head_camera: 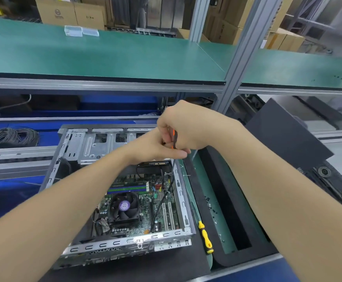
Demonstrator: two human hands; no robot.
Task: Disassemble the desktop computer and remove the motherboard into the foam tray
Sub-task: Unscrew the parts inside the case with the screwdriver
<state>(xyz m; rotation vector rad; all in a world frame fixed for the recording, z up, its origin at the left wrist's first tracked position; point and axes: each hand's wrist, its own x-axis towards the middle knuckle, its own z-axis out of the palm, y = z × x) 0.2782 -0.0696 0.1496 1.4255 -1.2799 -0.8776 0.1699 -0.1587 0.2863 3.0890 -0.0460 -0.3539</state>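
Right hand (pixel 186 129): fingers wrapped round the screwdriver (pixel 174 137) handle, shaft pointing down into the case.
Left hand (pixel 155 148): fingertips pinch the same handle low down, steadying it.
Motherboard (pixel 145 202): lies flat in the open case (pixel 183 200), with fan and cables attached.
Handling: probably light and stiff but fragile; lift level, by the bare edges.
Foam tray (pixel 217 169): just right of the case, with a yellow screwdriver (pixel 205 235) between them.

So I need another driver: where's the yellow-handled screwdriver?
Head view, lower right: the yellow-handled screwdriver lies beside the right wall of the open grey metal computer case, left of the black foam tray.
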